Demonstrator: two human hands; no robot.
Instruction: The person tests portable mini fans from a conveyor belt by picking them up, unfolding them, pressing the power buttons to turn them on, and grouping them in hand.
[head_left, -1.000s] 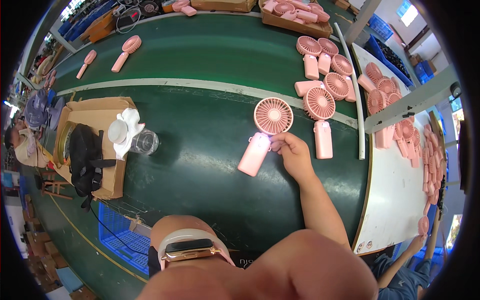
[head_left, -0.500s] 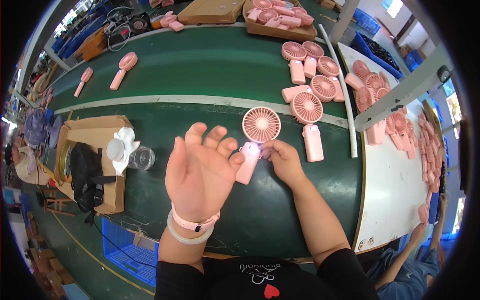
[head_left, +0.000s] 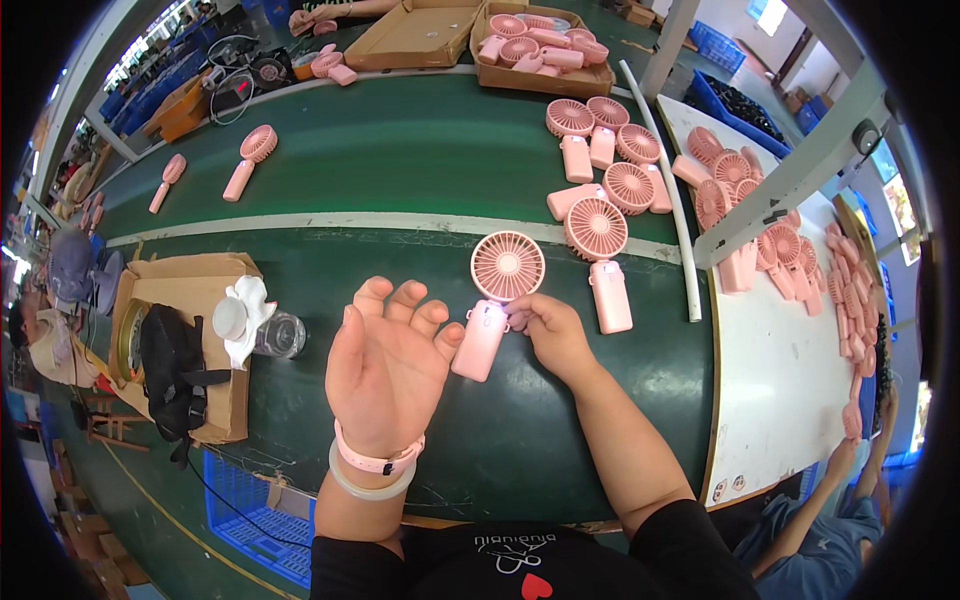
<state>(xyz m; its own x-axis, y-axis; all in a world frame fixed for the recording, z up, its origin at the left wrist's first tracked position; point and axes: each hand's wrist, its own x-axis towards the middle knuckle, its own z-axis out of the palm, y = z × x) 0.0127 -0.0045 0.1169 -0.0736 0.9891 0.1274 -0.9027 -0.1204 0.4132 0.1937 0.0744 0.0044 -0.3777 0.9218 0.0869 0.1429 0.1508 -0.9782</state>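
A pink handheld fan (head_left: 478,348) with a round grille lies on the green work surface in front of me, a small light glowing at the top of its handle. My right hand (head_left: 552,338) pinches the fan at the neck, thumb and fingertips pressed against its right side. My left hand (head_left: 388,375) is raised, palm up, with fingers apart and nothing in it. It hovers just left of the handle. Another pink fan (head_left: 610,298) lies to the right of my right hand.
More fans (head_left: 628,185) lie at the upper right, beside a white pole (head_left: 672,215). A white side table (head_left: 765,385) holds piles of them, with a co-worker's hand (head_left: 842,460) at its edge. On the left, a cardboard tray (head_left: 232,395) holds a black bag (head_left: 172,370) near a clear jar (head_left: 283,335).
The view has shifted slightly. My left hand has dropped a little toward me, still open. My right hand keeps its pinch on the fan. Another person's arm has appeared at the far edge.
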